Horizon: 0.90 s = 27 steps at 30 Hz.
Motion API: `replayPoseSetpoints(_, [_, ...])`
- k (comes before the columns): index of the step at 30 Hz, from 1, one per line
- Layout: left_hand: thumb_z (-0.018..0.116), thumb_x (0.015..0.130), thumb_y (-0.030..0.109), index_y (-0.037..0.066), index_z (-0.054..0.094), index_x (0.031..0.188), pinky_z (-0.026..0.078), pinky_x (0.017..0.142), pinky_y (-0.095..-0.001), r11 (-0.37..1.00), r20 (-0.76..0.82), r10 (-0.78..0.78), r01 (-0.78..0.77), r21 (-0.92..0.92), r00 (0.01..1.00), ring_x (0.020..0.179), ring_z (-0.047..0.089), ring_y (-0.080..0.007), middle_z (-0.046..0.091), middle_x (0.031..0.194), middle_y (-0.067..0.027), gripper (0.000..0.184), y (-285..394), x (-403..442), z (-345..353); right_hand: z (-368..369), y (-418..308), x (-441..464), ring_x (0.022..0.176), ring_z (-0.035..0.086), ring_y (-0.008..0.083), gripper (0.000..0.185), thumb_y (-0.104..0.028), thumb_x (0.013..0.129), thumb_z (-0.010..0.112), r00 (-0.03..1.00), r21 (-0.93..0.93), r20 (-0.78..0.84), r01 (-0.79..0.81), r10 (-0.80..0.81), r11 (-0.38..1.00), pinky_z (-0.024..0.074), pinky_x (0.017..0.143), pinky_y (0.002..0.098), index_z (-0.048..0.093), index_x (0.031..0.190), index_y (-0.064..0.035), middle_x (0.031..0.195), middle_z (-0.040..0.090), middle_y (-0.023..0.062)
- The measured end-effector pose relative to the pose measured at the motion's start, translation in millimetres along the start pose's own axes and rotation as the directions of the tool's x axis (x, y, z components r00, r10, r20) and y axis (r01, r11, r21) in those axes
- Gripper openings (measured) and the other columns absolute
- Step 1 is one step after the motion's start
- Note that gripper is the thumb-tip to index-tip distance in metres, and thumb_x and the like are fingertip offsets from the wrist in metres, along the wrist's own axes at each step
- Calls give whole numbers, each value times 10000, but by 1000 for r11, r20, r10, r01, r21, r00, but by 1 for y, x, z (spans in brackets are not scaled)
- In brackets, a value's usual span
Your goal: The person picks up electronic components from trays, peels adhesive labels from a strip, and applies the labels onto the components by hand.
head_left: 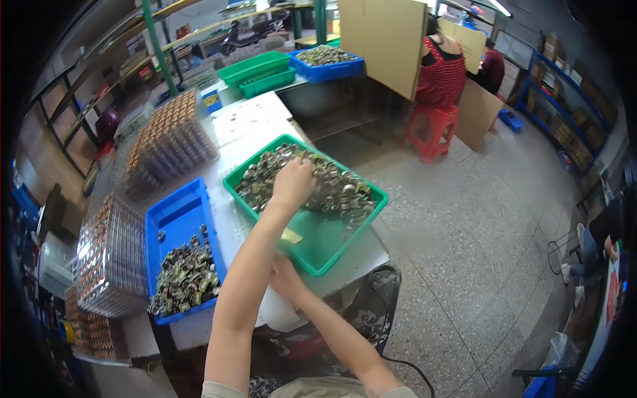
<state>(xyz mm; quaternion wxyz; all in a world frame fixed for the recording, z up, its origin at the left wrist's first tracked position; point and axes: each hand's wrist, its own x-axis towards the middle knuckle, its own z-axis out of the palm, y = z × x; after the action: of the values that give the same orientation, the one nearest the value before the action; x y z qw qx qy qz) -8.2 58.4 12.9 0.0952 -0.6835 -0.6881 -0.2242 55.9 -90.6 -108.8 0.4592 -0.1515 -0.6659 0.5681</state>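
Observation:
A green tray (312, 268) sits at an angle on the white table, its far part heaped with small metal parts (345, 196). My left hand (295, 180) is over this heap with its fingers curled in; what they hold, if anything, is hidden. My right hand (283, 275) is beside the tray's near-left edge, partly behind my left forearm, which hides its fingers. A small pale yellow piece (292, 236) lies in the tray's bare near part. To the left, a blue tray (176, 212) holds more small metal parts (186, 278) in its near half.
Stacked clear trays with copper-coloured pieces (113, 259) stand at the left, and another such stack (169, 129) behind. Green bins (255, 69) and a filled blue bin (326, 63) are at the back. A person in red sits on a red stool (431, 129) beyond cardboard (381, 43).

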Motion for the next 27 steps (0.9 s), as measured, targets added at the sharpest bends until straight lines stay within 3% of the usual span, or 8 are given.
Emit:
replayPoseSetpoints(2, [711,805,150,31,647,983,557,861,-471,999,-13,-27,27,-29,1000,1000,659,-358,654,995,-172,223,6,3,-1,-1,-4,0,1098,617,219,391,4,916,611,998,61,-35,45,-43,997,479,963,358,543,1300,28,1208,651,204])
replayPoseSetpoints(5, [709,775,87,44,626,1020,549,846,-490,997,-68,-21,15,-81,997,988,653,-381,647,996,-174,262,6,-1,0,-7,-5,3,1174,600,230,394,-2,926,616,970,24,106,-220,217,975,466,1003,364,533,1309,37,1262,636,201])
replayPoseSetpoints(15, [710,768,90,27,610,947,531,746,-416,922,-97,-151,105,-373,984,826,662,-313,639,855,-147,215,6,1,-16,8,43,5,1054,599,259,357,-14,956,552,995,8,-67,77,-77,997,466,929,365,528,1310,23,1191,622,204])
replayPoseSetpoints(17, [715,814,98,11,644,1048,519,718,-316,693,-23,-312,211,-690,950,773,654,-152,671,845,-68,260,4,-2,-29,-1,-16,16,830,601,283,319,-18,960,506,946,-63,-110,300,-306,952,487,789,365,533,1277,8,1002,628,221])
replayPoseSetpoints(20, [699,862,92,-26,604,1163,537,749,-313,22,158,-391,181,-983,907,835,652,-159,653,973,-57,337,9,-30,-62,-2,-8,9,888,610,255,296,-53,993,474,998,-19,-58,3,-4,1000,491,818,360,534,1277,7,978,614,208])
replayPoseSetpoints(23, [641,882,91,-16,590,1179,537,782,-302,-411,161,-345,6,-912,925,916,636,-184,622,1032,-72,319,15,-101,-83,-6,-5,5,925,616,238,306,-56,998,473,996,-88,-41,-89,85,992,497,851,359,538,1293,-7,996,626,179])
replayPoseSetpoints(26, [525,818,59,16,569,1158,554,769,-301,-670,406,-510,-55,-741,758,796,614,-187,626,940,-94,346,39,-184,-85,-10,-16,2,1067,623,212,359,-126,975,571,996,-13,-75,54,-55,998,489,928,331,543,1307,9,1164,638,165])
replayPoseSetpoints(27, [480,787,78,25,570,1131,545,736,-290,-694,412,-435,-6,-720,800,784,610,-197,630,950,-109,360,44,-209,-81,-17,-21,0,1028,623,176,330,-160,997,578,962,-102,2,273,-274,957,494,890,304,558,1293,-16,1110,645,135])
